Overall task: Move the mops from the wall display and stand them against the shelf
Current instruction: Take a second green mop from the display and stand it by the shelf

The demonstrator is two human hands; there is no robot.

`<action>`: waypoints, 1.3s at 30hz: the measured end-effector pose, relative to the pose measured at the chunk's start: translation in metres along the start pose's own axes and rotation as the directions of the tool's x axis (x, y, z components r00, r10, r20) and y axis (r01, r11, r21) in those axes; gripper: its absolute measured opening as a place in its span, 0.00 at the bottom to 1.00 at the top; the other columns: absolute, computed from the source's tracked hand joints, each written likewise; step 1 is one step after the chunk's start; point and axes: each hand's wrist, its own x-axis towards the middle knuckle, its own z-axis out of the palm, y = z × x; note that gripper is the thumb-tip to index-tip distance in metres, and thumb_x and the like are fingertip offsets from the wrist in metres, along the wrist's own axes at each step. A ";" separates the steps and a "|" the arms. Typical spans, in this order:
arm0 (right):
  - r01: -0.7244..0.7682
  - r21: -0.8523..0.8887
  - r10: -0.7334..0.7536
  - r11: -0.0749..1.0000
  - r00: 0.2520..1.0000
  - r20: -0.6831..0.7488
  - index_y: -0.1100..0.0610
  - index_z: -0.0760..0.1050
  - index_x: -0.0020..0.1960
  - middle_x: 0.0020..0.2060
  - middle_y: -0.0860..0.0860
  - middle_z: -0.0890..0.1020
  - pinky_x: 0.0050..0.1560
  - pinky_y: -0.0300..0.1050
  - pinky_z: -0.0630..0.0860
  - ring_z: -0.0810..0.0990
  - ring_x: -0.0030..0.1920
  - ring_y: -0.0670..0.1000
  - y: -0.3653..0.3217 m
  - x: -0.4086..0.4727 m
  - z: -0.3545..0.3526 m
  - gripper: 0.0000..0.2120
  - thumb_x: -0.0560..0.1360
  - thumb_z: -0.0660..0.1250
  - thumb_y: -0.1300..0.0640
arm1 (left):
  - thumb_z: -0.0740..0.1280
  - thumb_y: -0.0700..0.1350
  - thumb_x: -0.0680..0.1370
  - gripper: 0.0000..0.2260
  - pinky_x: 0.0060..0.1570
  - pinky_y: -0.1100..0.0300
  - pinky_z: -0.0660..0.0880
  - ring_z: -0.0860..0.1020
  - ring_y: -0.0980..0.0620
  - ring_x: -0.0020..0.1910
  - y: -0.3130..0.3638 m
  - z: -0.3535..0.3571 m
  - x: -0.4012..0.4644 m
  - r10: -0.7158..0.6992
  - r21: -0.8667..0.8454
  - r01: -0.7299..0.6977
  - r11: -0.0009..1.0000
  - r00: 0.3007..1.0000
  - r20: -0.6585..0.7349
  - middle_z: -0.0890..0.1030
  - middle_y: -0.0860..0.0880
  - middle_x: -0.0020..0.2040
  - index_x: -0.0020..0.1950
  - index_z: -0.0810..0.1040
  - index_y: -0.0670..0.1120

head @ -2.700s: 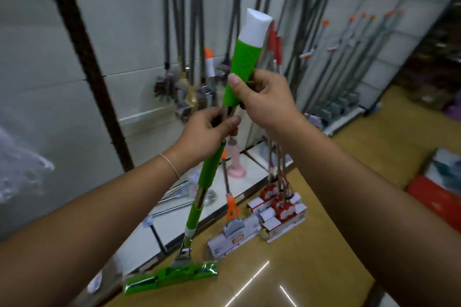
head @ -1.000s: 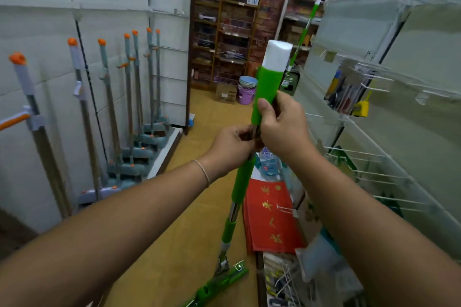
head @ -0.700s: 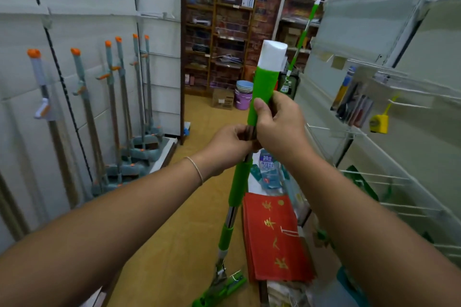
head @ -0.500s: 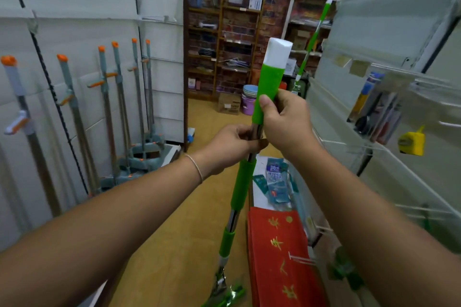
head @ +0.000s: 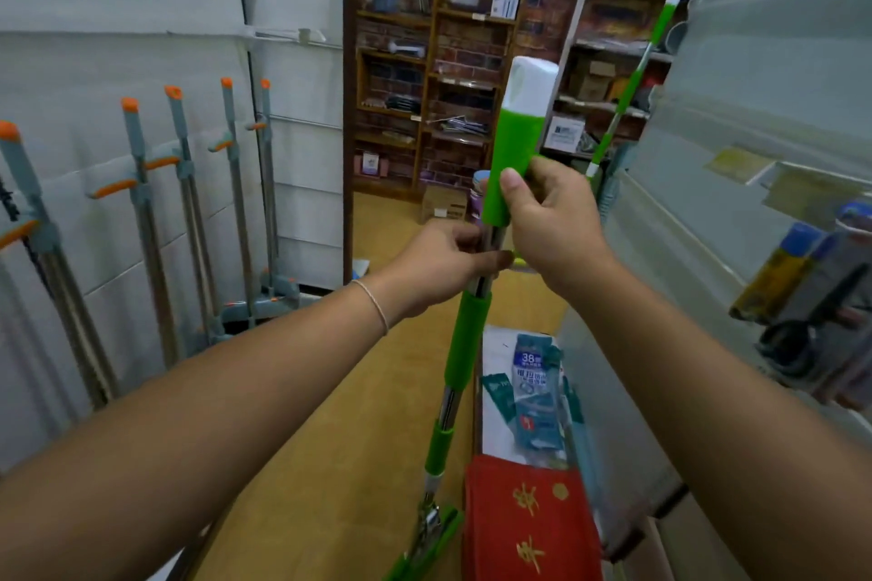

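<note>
Both hands hold the green mop (head: 514, 165), upright in front of me: my right hand (head: 552, 222) wraps the green grip near the white cap, my left hand (head: 443, 264) pinches the metal pole just below. Since a moment ago I have turned from the wall display and walked down the aisle, so the grey mops (head: 188, 212) now hang on my left and the shelf (head: 736, 165) stands close on my right (another green mop (head: 632, 80) already leans far along it). I judge carrying nearly done; standing it comes next

The green mop (head: 467, 344) head is cut off at the bottom edge. The near right shelf (head: 778, 118) looks blurry.
</note>
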 end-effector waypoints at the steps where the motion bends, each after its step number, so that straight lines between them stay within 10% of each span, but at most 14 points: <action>1: -0.001 -0.003 0.001 1.000 1.000 -0.002 0.47 0.76 0.44 0.43 0.48 0.84 0.44 0.44 0.80 0.83 0.44 0.49 0.008 0.014 0.004 0.09 0.81 0.62 0.55 | 0.71 0.44 0.75 0.08 0.48 0.58 0.78 0.82 0.46 0.49 -0.005 -0.002 0.017 0.006 -0.010 -0.006 1.000 1.000 0.002 0.85 0.44 0.47 0.52 0.82 0.43; 7: -0.007 -0.019 0.006 1.000 0.998 -0.061 0.49 0.77 0.43 0.40 0.50 0.83 0.42 0.47 0.79 0.82 0.41 0.50 0.068 0.106 0.027 0.08 0.79 0.62 0.54 | 0.71 0.41 0.75 0.02 0.39 0.63 0.75 0.79 0.52 0.42 -0.042 -0.017 0.133 0.040 -0.123 -0.035 0.992 0.998 0.043 0.82 0.51 0.39 0.46 0.81 0.47; 14: -0.055 -0.016 0.052 0.998 0.986 -0.157 0.51 0.79 0.42 0.31 0.43 0.81 0.41 0.51 0.79 0.80 0.36 0.44 0.108 0.219 0.041 0.07 0.74 0.66 0.49 | 0.71 0.43 0.75 0.03 0.50 0.52 0.77 0.80 0.51 0.42 -0.054 -0.050 0.275 0.133 -0.124 -0.113 0.986 0.976 0.174 0.83 0.51 0.37 0.42 0.81 0.49; 25: -0.069 -0.190 0.002 0.979 0.943 -0.333 0.55 0.81 0.46 0.45 0.62 0.84 0.49 0.65 0.80 0.83 0.46 0.63 0.168 0.362 0.045 0.06 0.77 0.70 0.53 | 0.72 0.42 0.75 0.06 0.50 0.52 0.78 0.78 0.49 0.43 -0.058 -0.063 0.440 0.175 -0.146 -0.143 0.979 0.956 0.236 0.81 0.46 0.41 0.49 0.82 0.42; 33: -0.024 -0.116 -0.016 0.993 0.942 -0.335 0.52 0.83 0.43 0.36 0.49 0.85 0.36 0.40 0.77 0.81 0.35 0.45 0.255 0.463 0.045 0.02 0.73 0.75 0.55 | 0.71 0.44 0.76 0.10 0.51 0.55 0.77 0.81 0.48 0.49 -0.098 -0.059 0.569 0.170 -0.095 -0.150 0.984 0.951 0.260 0.84 0.42 0.50 0.54 0.82 0.41; 39: -0.062 -0.059 0.038 0.996 0.940 -0.340 0.54 0.84 0.46 0.40 0.50 0.87 0.41 0.41 0.79 0.86 0.42 0.49 0.311 0.546 0.029 0.04 0.71 0.76 0.56 | 0.72 0.43 0.75 0.07 0.58 0.45 0.77 0.81 0.46 0.49 -0.111 -0.047 0.669 0.161 -0.151 -0.121 0.981 0.943 0.292 0.83 0.45 0.45 0.50 0.82 0.43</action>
